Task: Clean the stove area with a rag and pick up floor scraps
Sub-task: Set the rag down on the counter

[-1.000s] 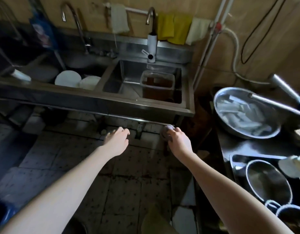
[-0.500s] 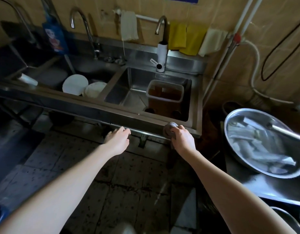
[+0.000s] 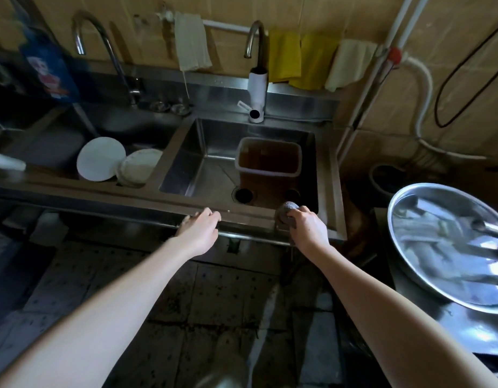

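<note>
Balled rag (image 3: 285,214) gripped in right hand (image 3: 306,231) at sink rim (image 3: 248,219), basin (image 3: 214,163) at 11 o'clock; left hand (image 3: 199,233) rests slack on rim.

I stood in a working kitchen: a steel double sink (image 3: 169,152) holding plates (image 3: 101,158), taps (image 3: 258,85) above, cloths (image 3: 312,60) on a rail, a big steel basin (image 3: 410,203).
</note>
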`<state>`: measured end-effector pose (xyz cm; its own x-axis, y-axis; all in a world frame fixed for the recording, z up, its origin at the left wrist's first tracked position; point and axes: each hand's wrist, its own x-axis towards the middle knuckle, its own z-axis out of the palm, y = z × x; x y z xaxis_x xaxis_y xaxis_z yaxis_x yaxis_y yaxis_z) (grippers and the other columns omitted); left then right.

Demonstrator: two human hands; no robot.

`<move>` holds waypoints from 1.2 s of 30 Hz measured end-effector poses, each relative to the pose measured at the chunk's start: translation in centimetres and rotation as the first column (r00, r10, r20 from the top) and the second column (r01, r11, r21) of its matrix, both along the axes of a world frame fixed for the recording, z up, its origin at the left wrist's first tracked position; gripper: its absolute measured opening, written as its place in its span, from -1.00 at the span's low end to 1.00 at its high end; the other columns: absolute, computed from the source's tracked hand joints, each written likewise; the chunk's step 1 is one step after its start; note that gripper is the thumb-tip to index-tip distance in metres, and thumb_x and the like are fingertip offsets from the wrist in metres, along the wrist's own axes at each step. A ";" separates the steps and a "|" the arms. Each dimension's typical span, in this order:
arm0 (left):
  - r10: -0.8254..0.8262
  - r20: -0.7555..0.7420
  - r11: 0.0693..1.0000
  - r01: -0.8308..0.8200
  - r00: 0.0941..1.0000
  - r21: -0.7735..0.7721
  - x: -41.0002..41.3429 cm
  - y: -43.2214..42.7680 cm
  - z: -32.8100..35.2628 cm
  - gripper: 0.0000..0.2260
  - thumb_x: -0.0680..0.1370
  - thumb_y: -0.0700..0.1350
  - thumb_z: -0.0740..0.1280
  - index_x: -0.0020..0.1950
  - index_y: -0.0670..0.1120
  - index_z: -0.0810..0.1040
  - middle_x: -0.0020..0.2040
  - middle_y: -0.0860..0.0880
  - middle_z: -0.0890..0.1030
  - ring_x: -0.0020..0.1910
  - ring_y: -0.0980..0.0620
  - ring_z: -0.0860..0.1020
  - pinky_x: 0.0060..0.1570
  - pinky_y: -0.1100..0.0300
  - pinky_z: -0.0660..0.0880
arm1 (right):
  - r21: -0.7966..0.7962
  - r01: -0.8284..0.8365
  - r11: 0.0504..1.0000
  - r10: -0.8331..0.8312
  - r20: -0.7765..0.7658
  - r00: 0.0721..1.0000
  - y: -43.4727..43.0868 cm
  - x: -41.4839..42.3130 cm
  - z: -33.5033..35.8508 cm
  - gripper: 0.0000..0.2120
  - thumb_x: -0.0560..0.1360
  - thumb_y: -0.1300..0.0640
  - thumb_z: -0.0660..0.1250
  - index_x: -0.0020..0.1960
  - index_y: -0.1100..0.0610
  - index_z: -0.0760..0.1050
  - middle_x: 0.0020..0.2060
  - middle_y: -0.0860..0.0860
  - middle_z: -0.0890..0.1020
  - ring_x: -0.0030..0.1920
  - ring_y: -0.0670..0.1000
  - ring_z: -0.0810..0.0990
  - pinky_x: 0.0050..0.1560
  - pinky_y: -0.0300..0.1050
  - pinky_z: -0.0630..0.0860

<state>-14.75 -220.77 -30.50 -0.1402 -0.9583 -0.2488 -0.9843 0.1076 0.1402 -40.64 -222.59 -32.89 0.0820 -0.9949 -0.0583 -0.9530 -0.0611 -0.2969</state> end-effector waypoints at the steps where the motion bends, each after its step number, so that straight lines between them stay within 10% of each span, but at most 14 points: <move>1: -0.006 -0.004 1.000 0.006 1.000 -0.002 0.4 -1.0 0.0 -0.77 0.59 -0.11 0.17 0.25 -0.04 0.40 0.23 -0.05 0.43 0.15 -0.10 0.47 0.22 -0.04 0.34 | 0.012 0.010 1.000 -0.009 -0.008 1.000 -0.7 0.3 -0.3 -0.60 0.48 0.26 0.27 0.30 0.09 0.47 0.14 0.08 0.52 0.06 0.15 0.52 -0.05 -0.02 0.51; 20: -0.107 -0.040 0.993 0.109 0.994 0.054 0.6 -11.2 0.2 -0.72 0.60 -0.08 0.15 0.32 -0.05 0.38 0.32 -0.08 0.41 0.18 -0.15 0.49 0.20 -0.04 0.38 | 0.279 0.032 0.960 -0.064 0.107 0.992 -6.2 -0.4 -2.7 -0.62 0.42 -0.06 0.39 0.23 -0.05 0.53 0.11 0.02 0.59 -0.06 0.04 0.64 -0.08 -0.08 0.59; 36: -0.161 -0.007 0.955 0.154 0.987 -0.255 -1.1 -16.0 11.9 -0.71 0.59 -0.06 0.16 0.31 -0.02 0.37 0.30 -0.10 0.42 0.23 -0.15 0.45 0.19 -0.06 0.39 | -0.078 0.181 0.980 -0.174 0.094 0.980 -10.5 -5.0 11.3 -0.65 0.48 0.00 0.33 0.26 -0.06 0.50 0.12 0.02 0.63 0.08 0.07 0.61 -0.03 -0.13 0.51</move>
